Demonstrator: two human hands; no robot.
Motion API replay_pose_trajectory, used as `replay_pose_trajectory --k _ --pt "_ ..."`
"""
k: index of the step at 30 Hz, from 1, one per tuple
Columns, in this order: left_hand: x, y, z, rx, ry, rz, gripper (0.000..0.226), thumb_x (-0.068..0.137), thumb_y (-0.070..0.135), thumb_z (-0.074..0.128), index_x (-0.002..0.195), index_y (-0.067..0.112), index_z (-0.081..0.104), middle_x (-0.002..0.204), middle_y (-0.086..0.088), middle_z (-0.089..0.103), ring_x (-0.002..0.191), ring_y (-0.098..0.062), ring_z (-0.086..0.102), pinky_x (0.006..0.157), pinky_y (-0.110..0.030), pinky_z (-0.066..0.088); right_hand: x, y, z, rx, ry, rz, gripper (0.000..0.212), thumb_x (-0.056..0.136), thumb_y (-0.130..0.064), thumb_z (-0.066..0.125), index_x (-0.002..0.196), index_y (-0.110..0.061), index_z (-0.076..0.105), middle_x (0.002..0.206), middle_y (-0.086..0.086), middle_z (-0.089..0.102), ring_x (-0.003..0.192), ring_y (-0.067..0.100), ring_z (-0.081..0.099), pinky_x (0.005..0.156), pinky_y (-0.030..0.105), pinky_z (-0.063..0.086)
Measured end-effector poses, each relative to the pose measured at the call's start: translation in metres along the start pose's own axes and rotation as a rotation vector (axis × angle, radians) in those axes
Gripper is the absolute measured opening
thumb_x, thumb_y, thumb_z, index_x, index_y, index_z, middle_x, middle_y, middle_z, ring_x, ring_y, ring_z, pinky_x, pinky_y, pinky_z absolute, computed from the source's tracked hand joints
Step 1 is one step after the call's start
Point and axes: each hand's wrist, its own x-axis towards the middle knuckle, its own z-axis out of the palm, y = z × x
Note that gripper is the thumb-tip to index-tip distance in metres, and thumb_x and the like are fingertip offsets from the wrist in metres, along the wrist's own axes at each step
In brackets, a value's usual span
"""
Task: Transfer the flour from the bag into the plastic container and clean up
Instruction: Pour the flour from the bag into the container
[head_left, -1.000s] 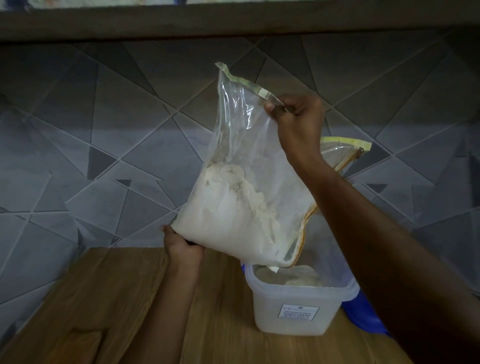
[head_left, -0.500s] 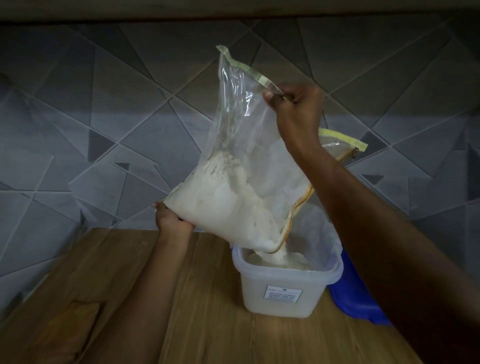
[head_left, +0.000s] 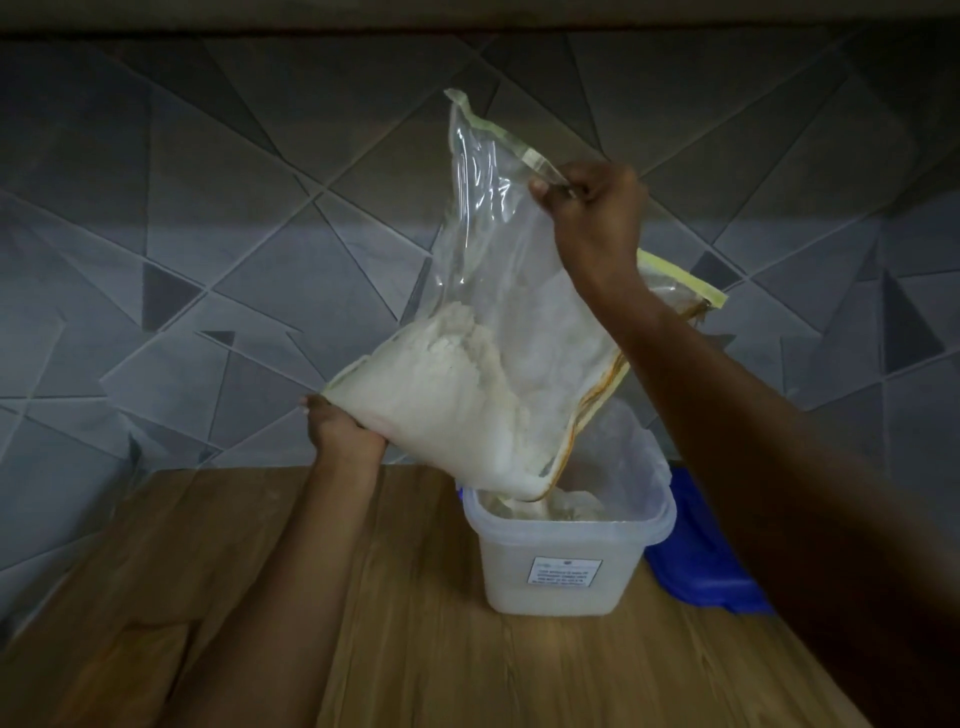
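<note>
container label (head_left: 565, 572) text illegible | blue lid (head_left: 696, 566) partly behind right arm

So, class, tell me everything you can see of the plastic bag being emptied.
The bag is clear, soft plastic with a pale yellow-green strip along its edge. It hangs tilted, its open lower corner dipped into the plastic container. White flour fills its lower part; the upper part is empty and crinkled. The right hand pinches the top edge, and the left hand holds it from below.
</note>
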Motion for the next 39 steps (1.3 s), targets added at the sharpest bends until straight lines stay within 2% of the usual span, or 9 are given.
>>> replay_pose_trajectory --k 6,10,14,21,24,28,32,35,39 --pt "-0.002 0.0 0.01 0.031 0.013 -0.005 0.064 0.101 0.058 0.027 0.147 0.017 0.043 0.144 -0.008 0.051 0.128 -0.035 0.05 0.109 -0.054 0.036 0.0 0.008 -0.002 0.07 -0.016 -0.03 0.039 0.087 -0.025 0.073 0.054 -0.017 0.053 0.051 -0.009 0.039 0.049 0.007 0.036 0.054 0.026 0.034" --pt "-0.01 -0.001 0.015 0.034 0.025 0.025 0.064 0.102 0.055 0.025 0.151 0.016 0.036 0.15 -0.01 0.045 0.134 -0.035 0.045 0.113 -0.054 0.032 0.004 0.012 0.0 0.139 -0.047 -0.018 0.051 0.088 -0.021 0.072 0.048 -0.025 0.041 0.049 -0.011 0.034 0.047 0.004 0.031 0.051 0.023 0.029" --pt "-0.015 -0.001 0.014 0.005 0.039 0.053 0.06 0.104 0.05 0.025 0.152 0.014 0.035 0.151 -0.012 0.043 0.134 -0.034 0.045 0.112 -0.051 0.032 0.006 0.018 -0.001 0.233 -0.062 -0.033 0.052 0.087 -0.02 0.071 0.05 -0.026 0.035 0.053 -0.009 0.03 0.052 0.008 0.029 0.054 0.028 0.026" --pt "-0.029 -0.003 0.016 -0.008 0.063 0.095 0.056 0.106 0.045 0.027 0.153 0.014 0.033 0.153 -0.011 0.04 0.137 -0.031 0.041 0.114 -0.047 0.031 0.008 0.027 -0.011 0.313 -0.121 -0.004 0.045 0.086 -0.022 0.072 0.056 0.002 0.049 0.055 0.001 0.036 0.052 0.013 0.033 0.053 0.027 0.029" --pt "-0.029 -0.004 0.02 0.012 0.067 0.104 0.058 0.105 0.047 0.028 0.154 0.015 0.031 0.154 -0.011 0.038 0.137 -0.032 0.041 0.113 -0.05 0.031 0.008 0.033 -0.018 0.374 -0.111 0.022 0.043 0.087 -0.022 0.07 0.061 0.006 0.051 0.057 0.004 0.038 0.055 0.015 0.035 0.055 0.029 0.031" --pt "-0.039 -0.006 0.023 0.09 0.081 0.139 0.061 0.105 0.048 0.022 0.156 0.014 0.024 0.157 -0.011 0.033 0.142 -0.032 0.035 0.116 -0.049 0.027 0.011 0.033 -0.025 0.332 -0.156 0.022 0.044 0.087 -0.017 0.07 0.05 -0.018 0.046 0.051 -0.012 0.038 0.051 0.007 0.034 0.054 0.025 0.029" --pt "-0.039 -0.003 0.019 0.055 0.078 0.132 0.059 0.106 0.046 0.02 0.155 0.014 0.025 0.157 -0.012 0.032 0.141 -0.033 0.035 0.118 -0.05 0.025 0.014 0.03 -0.026 0.342 -0.226 0.03 0.033 0.087 -0.02 0.072 0.059 -0.004 0.062 0.057 -0.006 0.046 0.054 0.007 0.041 0.054 0.023 0.032" --pt "-0.048 -0.004 0.028 0.147 0.118 0.162 0.059 0.106 0.046 0.021 0.154 0.014 0.028 0.157 -0.012 0.034 0.141 -0.033 0.036 0.117 -0.051 0.027 0.015 0.03 -0.028 0.372 -0.133 0.07 0.039 0.086 -0.018 0.073 0.054 -0.016 0.052 0.05 -0.012 0.036 0.05 0.004 0.033 0.05 0.023 0.027" --pt "-0.059 -0.01 0.032 0.327 0.208 0.238 0.059 0.106 0.043 0.019 0.155 0.011 0.024 0.158 -0.013 0.03 0.143 -0.033 0.035 0.112 -0.048 0.036 0.013 0.023 -0.029 0.304 -0.218 0.063 0.042 0.088 -0.019 0.073 0.051 -0.023 0.052 0.044 -0.015 0.038 0.045 0.0 0.032 0.048 0.021 0.028"
